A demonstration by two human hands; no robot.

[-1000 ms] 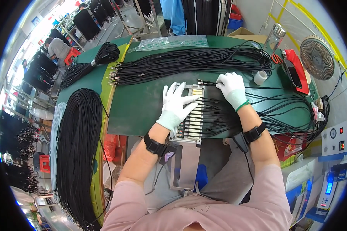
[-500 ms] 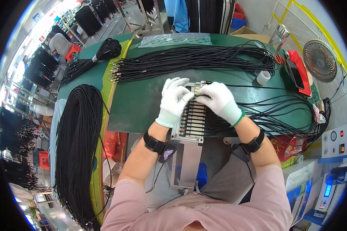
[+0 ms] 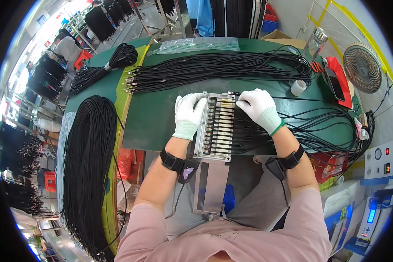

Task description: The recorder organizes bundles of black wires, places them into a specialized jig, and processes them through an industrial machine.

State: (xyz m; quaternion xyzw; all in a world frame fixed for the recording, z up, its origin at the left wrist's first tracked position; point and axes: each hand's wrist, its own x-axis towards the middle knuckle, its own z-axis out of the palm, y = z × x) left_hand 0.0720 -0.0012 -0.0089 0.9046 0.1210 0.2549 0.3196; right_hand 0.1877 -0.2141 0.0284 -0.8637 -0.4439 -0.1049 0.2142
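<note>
A long metal fixture (image 3: 217, 131) lies on the green mat (image 3: 161, 118), its near end hanging over the bench edge toward my lap. Several black cable ends sit side by side in its slots. My left hand (image 3: 188, 114), in a white glove, rests on the fixture's far left edge with fingers bent over it. My right hand (image 3: 260, 108), also gloved, presses a black cable (image 3: 310, 99) into the fixture's top right slot. The cables (image 3: 318, 129) trail off to the right.
A spread of black cables with metal tips (image 3: 214, 67) lies across the far mat. A thick black cable bundle (image 3: 89, 161) hangs at the left. A tape roll (image 3: 298, 87), a red tool (image 3: 341, 81), a fan (image 3: 361, 66) and a control box (image 3: 382, 159) stand right.
My right hand came in from the far right with a cable end and now sits at the fixture's top right. My left hand shifted up to the fixture's top left corner.
</note>
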